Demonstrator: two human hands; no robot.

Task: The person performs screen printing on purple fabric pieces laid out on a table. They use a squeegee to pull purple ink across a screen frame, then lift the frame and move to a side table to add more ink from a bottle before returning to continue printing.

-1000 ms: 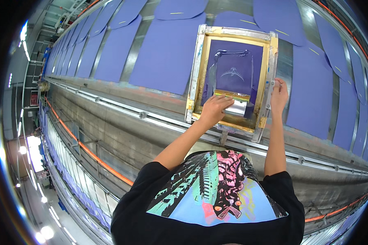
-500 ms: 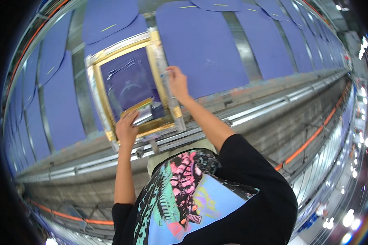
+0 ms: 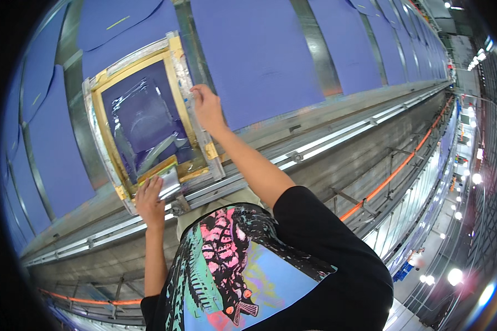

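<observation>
A screen-printing frame with yellow-taped inner edges lies tilted over the purple fabric panel at the left. Glossy, wet-looking streaks cover its mesh. My left hand is closed on a squeegee with a silvery face, at the near end of the mesh. The fingers lie over its left part and hide some of it. At the frame's right bar is my right hand, its fingers bent and the fingertips against the bar. Its grip is partly hidden by the hand itself.
Purple fabric panels lie in a row along the long table, with shiny strips between them. A metal rail runs along the table's near edge. Beyond it an orange pipe follows the aisle side.
The squeegee in my left hand has come nearer to me, to the frame's near end. Streaks now show on the mesh behind it. My right hand stays at the right bar.
</observation>
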